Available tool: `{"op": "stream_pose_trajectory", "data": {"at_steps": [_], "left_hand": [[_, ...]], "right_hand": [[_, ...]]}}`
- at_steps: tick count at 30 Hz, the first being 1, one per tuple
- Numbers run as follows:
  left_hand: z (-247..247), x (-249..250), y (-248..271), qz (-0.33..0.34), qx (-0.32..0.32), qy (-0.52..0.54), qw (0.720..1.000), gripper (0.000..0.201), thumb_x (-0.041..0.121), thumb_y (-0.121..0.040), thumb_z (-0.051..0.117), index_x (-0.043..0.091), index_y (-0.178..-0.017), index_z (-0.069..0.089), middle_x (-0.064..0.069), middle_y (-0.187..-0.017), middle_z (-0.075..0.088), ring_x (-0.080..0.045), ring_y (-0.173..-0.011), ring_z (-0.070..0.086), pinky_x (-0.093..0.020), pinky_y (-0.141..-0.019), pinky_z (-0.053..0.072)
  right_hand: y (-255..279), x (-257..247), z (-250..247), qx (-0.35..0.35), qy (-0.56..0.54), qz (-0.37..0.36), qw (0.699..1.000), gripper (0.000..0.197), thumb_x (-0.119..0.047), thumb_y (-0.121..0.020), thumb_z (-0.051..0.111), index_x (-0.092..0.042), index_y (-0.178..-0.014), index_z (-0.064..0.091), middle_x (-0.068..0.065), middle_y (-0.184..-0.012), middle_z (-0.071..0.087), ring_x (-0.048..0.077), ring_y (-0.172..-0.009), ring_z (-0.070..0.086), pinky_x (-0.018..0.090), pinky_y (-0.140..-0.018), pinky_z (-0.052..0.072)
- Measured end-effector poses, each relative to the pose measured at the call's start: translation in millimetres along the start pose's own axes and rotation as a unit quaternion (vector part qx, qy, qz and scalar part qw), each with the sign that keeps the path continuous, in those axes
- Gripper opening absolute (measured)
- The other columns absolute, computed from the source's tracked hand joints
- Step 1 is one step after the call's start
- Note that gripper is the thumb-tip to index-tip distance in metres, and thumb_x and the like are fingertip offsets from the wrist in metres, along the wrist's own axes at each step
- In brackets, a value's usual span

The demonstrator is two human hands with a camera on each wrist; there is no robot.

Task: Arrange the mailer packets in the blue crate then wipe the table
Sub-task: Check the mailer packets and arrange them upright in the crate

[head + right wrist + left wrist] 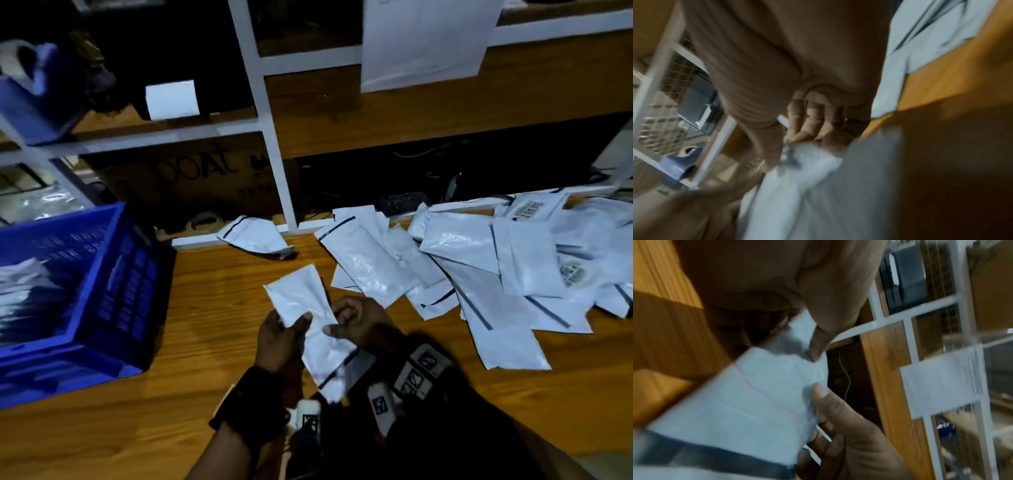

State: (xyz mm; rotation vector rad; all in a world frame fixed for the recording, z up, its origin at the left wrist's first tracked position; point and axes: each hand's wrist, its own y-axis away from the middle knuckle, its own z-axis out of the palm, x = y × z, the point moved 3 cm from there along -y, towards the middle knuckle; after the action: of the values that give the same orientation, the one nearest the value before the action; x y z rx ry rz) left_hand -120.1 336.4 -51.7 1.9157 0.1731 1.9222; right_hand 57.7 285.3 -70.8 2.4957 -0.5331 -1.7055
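I hold one white mailer packet point(301, 301) with a dark strip at its near end above the wooden table point(205, 301). My left hand point(291, 320) pinches its left edge, thumb on top. My right hand point(337, 320) grips its right edge with curled fingers. In the left wrist view the packet point(748, 394) sits under my left thumb point(816, 345). The right wrist view is blurred and shows the packet point(807, 194) below the curled fingers point(813, 126). The blue crate point(102, 291) stands at the left with white packets point(20, 284) inside. Several packets point(479, 260) lie piled at the right.
A lone crumpled packet point(253, 236) lies at the table's far edge. Behind stands a white-framed shelf point(274, 161) with a cardboard box point(191, 171), a tape roll point(203, 221) and a black device point(404, 202). Bare wood shows between crate and hands.
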Motion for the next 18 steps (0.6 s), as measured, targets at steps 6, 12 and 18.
{"op": "stream_pose_trajectory", "data": {"at_steps": [6,12,18], "left_hand": [[4,24,7,0.027,0.076,0.039,0.996,0.013,0.0,-0.095,0.068,0.0,-0.108,0.067,0.0,-0.062,0.063,-0.007,-0.044,0.054,-0.022,-0.044,0.042],[7,42,16,0.021,0.083,0.046,0.995,0.011,-0.002,-0.098,0.063,-0.003,-0.109,0.063,0.003,-0.052,0.057,-0.004,-0.038,0.051,-0.02,-0.039,0.04],[-1,39,34,0.029,0.101,0.076,0.992,0.022,-0.005,-0.098,0.06,-0.01,-0.12,0.062,-0.006,-0.066,0.062,-0.009,-0.043,0.056,-0.021,-0.042,0.043]], "right_hand": [[-47,-10,-69,0.173,0.125,-0.043,0.976,0.053,-0.063,-0.082,0.072,-0.029,-0.122,0.063,0.005,-0.116,0.066,0.023,-0.11,0.065,0.043,-0.092,0.057],[-77,17,-91,0.105,0.32,0.119,0.934,0.091,-0.057,-0.084,0.074,-0.018,-0.154,0.03,0.019,-0.148,0.045,0.043,-0.137,0.039,0.055,-0.105,0.042],[-49,5,-92,0.12,0.12,0.011,0.985,0.034,-0.027,-0.087,0.077,-0.012,-0.114,0.062,0.008,-0.11,0.068,0.036,-0.112,0.063,0.035,-0.081,0.048]]}}
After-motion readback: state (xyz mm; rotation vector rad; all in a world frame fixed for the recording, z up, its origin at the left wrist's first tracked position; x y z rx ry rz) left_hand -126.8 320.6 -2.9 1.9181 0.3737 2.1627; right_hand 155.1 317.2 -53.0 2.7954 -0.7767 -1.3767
